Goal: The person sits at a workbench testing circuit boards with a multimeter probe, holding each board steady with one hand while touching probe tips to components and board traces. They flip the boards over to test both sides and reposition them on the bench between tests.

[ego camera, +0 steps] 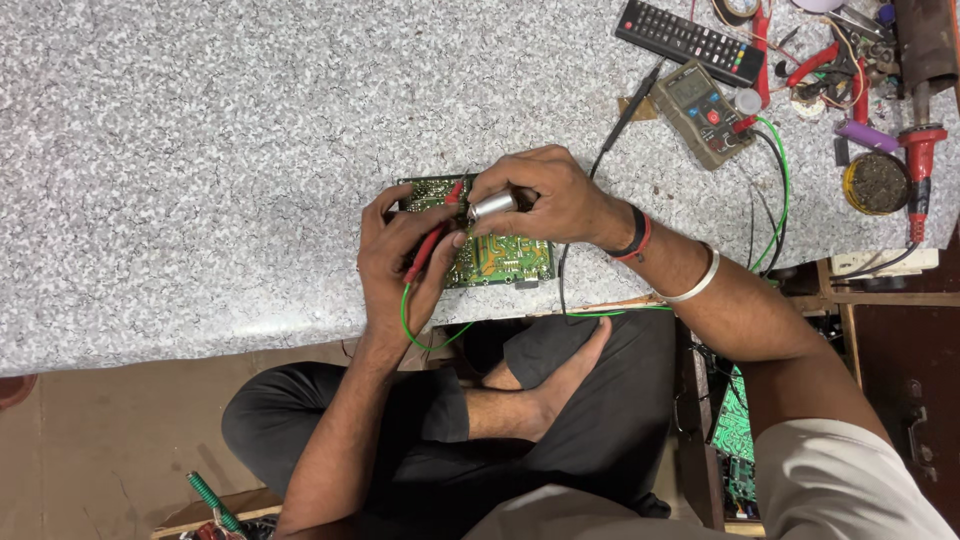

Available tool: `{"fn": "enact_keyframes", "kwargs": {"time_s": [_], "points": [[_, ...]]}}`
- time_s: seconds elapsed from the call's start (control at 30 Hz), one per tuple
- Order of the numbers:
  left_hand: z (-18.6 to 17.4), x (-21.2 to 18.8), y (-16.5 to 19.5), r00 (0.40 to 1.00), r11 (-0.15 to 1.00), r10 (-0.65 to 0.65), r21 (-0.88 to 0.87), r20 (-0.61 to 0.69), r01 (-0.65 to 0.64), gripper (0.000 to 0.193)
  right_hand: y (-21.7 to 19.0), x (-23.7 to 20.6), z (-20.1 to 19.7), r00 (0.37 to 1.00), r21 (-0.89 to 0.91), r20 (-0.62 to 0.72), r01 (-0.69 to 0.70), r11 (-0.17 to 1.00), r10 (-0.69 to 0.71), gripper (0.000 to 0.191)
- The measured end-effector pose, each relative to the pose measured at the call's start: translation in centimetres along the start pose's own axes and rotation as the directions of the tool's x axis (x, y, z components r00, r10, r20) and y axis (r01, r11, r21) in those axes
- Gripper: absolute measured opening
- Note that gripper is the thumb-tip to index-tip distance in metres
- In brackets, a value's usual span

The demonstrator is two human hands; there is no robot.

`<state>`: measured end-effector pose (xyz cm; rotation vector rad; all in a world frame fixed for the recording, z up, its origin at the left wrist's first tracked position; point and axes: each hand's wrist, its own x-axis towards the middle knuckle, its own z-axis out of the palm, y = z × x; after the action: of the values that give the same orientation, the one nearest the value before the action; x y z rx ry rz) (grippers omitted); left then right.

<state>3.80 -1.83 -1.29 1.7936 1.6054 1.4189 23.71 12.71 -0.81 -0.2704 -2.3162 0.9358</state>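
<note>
A green circuit board (pixel 500 262) lies near the front edge of the speckled grey table (pixel 200 150). My left hand (pixel 400 255) rests on the board's left side and holds a red test probe (pixel 432 240) with a green lead against it. My right hand (pixel 545 195) is above the board, gripping a small silver cylindrical tool (pixel 492 205) whose tip points at the board; a black lead runs from this hand.
A grey-green multimeter (pixel 703 112) lies at the upper right with black and green leads (pixel 775 190). Behind it sit a black remote control (pixel 688 40), red-handled pliers, a round tin (pixel 876 182) and a red soldering iron (pixel 918 165). Another circuit board (pixel 735 425) stands below the table.
</note>
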Motion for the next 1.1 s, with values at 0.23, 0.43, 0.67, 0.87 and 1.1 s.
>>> {"fn": "enact_keyframes", "kwargs": {"time_s": [0.23,0.43,0.67,0.87,1.1], "points": [[-0.09,0.12,0.02,0.999,0.999,0.034,0.034,0.031,-0.035,0.024,0.16,-0.19,0.21,0.998,0.045,0.062,-0.025,0.999,0.023,0.040],[0.02,0.06,-0.19,0.999,1.000,-0.001,0.031,0.036,0.000,0.023,0.24,-0.17,0.27,0.996,0.023,0.083,0.020,1.000,-0.022,0.040],[-0.06,0.04,-0.18,0.999,1.000,0.007,0.008,0.039,-0.008,0.025,0.30,-0.10,0.13,0.995,0.035,0.098,0.015,0.999,-0.018,0.039],[-0.07,0.06,-0.03,0.999,1.000,0.000,0.013,0.042,-0.001,0.025,0.49,0.05,0.14,0.991,0.005,0.107,0.086,0.996,-0.086,0.039],[0.03,0.13,0.06,0.999,0.997,0.036,0.062,0.012,-0.036,0.022,0.47,0.21,0.18,0.989,-0.060,0.104,0.115,0.992,-0.108,0.040]]}}
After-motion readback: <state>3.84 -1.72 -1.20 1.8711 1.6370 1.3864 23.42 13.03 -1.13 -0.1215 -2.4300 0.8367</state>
